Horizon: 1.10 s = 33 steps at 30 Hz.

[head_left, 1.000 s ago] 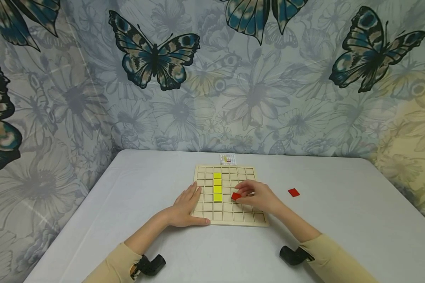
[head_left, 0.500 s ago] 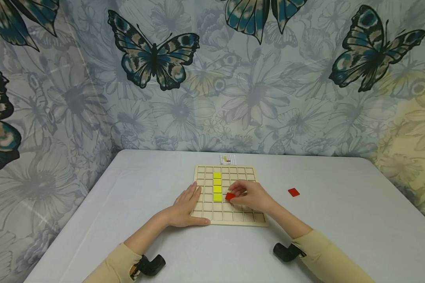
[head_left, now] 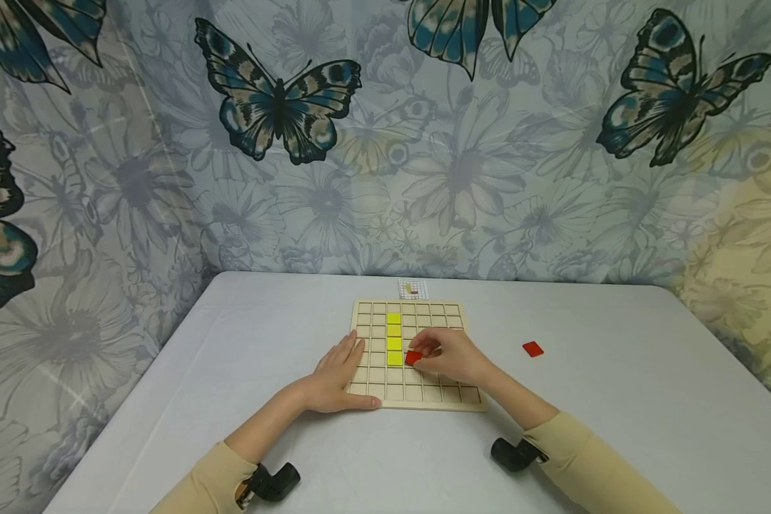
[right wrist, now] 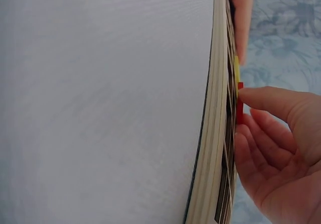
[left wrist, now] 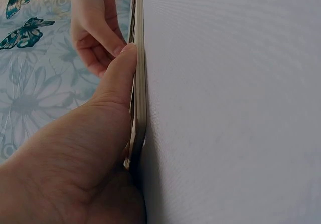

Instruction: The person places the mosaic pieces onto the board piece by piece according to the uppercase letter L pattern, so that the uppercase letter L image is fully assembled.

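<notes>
A square wooden grid board lies on the white table. My left hand rests on its left side with straight fingers, the thumb along the near edge. One column of yellow tiles fills several cells left of the middle. Just right of the lowest yellow tile, my right hand pinches a red square tile between thumb and fingers, close over the board. In the right wrist view the red tile stands thin between thumb and fingertips, right at the board's surface. A second red tile lies on the table to the right.
A small printed pattern card lies behind the board's far edge. The white table extends widely on both sides. Behind it hangs a wall covering with butterflies and flowers. A black wrist camera sits at each sleeve.
My right hand has carried the red tile leftward across the board, up beside the lowest yellow tile. The left hand stays where it was.
</notes>
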Tool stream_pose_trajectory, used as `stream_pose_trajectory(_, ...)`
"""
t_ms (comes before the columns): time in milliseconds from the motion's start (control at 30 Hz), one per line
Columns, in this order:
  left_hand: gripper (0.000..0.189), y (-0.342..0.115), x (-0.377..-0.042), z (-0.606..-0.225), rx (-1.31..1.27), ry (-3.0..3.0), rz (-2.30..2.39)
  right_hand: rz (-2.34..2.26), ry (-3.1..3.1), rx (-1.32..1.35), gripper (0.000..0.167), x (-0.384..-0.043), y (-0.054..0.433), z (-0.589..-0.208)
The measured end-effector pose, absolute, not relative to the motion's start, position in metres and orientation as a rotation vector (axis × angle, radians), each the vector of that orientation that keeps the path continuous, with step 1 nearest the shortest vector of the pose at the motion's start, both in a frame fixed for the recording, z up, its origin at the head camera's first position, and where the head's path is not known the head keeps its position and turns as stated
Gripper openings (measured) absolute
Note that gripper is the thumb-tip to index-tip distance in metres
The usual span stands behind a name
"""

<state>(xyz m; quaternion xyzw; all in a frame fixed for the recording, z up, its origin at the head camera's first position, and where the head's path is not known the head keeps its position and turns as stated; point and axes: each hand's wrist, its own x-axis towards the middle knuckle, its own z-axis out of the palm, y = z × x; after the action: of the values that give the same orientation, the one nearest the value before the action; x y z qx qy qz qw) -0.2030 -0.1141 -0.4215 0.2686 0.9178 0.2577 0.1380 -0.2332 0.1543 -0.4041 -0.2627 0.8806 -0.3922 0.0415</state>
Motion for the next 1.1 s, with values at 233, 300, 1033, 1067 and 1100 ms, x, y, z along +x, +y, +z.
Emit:
stream_pose_trajectory(233, 0.11, -0.1142, -0.203, -0.4209, 0.779, 2.657, 0.738, -1.168, 2.717, -0.862, 0.022, -0.2323, 0.1537, -0.4034)
stream_pose_trajectory(300, 0.11, -0.1142, -0.2028, -0.4206, 0.778, 2.654, 0.741, -1.162, 2.722, -0.868, 0.022, -0.2321, 0.1537, -0.4037)
stream_pose_trajectory(1033, 0.11, -0.1137, -0.2014, -0.4196, 0.787, 2.651, 0.747, -1.211, 2.709, -0.861, 0.02, -0.2245, 0.1576, -0.4017)
stream_pose_trajectory(1067, 0.11, -0.1138, -0.2015, -0.4195, 0.785, 2.651, 0.749, -1.22, 2.713, -0.844, 0.018, -0.2244, 0.1586, -0.4016)
stream_pose_trajectory(1100, 0.11, -0.1139, -0.2015, -0.4195, 0.783, 2.65, 0.752, -1.23, 2.717, -0.831, 0.017, -0.2245, 0.1599, -0.4017)
